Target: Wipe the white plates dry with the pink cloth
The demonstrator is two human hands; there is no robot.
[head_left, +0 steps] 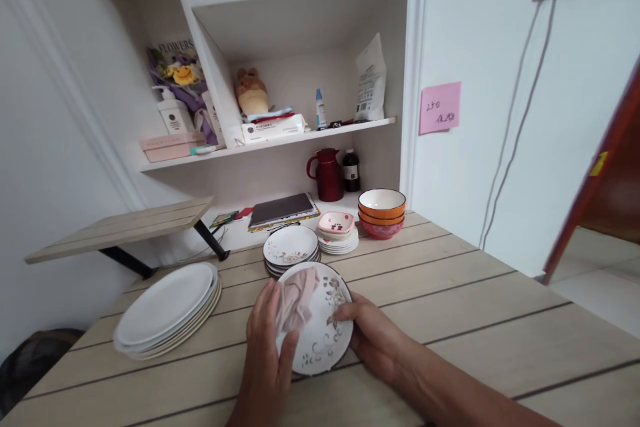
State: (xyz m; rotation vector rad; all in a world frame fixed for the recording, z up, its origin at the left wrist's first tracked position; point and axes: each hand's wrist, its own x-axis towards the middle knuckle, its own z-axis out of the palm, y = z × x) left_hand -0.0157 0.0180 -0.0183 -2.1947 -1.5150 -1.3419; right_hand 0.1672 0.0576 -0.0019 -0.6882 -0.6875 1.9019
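A white plate [320,337] with a dark rim and a floral print is tilted up between my two hands, above the wooden tabletop. My right hand [377,333] grips its right edge, thumb on the face and fingers behind. At the plate's left side, my left hand [267,333] is closed around a pink cloth [296,297] that lies bunched against the upper left of the plate. Just behind stands a stack of similar floral plates [290,245].
White oval plates [165,307] are stacked at the left. Behind lie small saucers with a square dish [336,222], stacked bowls [382,207], a laptop [281,209] and a red jug [329,175]. A raised wooden stand [130,223] is at the back left, below shelves [295,137].
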